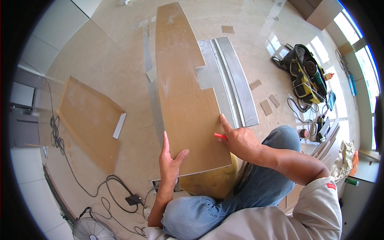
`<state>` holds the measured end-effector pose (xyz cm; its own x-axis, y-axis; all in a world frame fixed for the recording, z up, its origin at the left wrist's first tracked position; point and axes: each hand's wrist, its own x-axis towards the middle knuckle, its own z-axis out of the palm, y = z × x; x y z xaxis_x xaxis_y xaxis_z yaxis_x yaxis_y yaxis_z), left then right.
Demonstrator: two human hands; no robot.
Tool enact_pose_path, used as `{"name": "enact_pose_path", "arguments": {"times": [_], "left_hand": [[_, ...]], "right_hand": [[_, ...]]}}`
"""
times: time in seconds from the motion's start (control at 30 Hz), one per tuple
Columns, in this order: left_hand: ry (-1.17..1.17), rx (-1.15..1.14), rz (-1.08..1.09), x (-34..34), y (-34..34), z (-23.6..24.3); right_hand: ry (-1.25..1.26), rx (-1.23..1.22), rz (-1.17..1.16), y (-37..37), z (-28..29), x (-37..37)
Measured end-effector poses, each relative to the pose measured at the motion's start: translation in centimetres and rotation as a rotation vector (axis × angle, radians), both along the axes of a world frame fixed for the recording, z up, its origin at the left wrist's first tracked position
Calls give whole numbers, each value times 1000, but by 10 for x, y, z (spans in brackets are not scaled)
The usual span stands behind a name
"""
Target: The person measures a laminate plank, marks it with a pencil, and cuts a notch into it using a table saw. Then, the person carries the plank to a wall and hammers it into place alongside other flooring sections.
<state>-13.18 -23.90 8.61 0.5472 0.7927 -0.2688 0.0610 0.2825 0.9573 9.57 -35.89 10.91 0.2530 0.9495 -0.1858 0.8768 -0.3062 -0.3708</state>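
A long wood-grain board (188,116) with a rectangular notch in its right edge stretches away from me. My left hand (170,166) grips its near left edge, thumb on top and one finger along the side. In my right hand (242,141) is a red pencil (220,136), its kind partly hidden by my fingers. The index finger of that hand is stretched out and touches the board's right edge. Beneath the board lie grey metal-looking panels (236,80) with a groove between them. Under the near end shows a yellow rounded support (212,182).
On the left lie a brown sheet (92,120) and a black cable (60,142). A fan (92,230) stands at lower left. To the right are an open tool bag (306,76), long strips (326,146) and crumpled cloth (344,160). Small offcuts (266,108) dot the tiled floor.
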Motion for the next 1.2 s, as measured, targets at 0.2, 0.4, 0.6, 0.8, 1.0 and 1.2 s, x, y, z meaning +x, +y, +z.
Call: {"name": "enact_pose_path", "arguments": {"times": [0.2, 0.4, 0.6, 0.8, 1.0, 1.2], "left_hand": [[22, 24, -8, -2, 0, -3], [35, 11, -10, 0, 0, 3], [-4, -43, 2, 2, -2, 14], [-47, -26, 31, 1, 1, 18], [-56, -23, 37, 3, 8, 15], [-39, -31, 33, 0, 6, 14]], "right_hand": [[0, -29, 19, 0, -1, 1], [3, -12, 27, 0, -2, 2], [45, -46, -42, 4, 18, 0], [152, 57, -60, 4, 21, 1], [155, 124, -63, 11, 10, 3], [125, 75, -67, 10, 15, -1]]}}
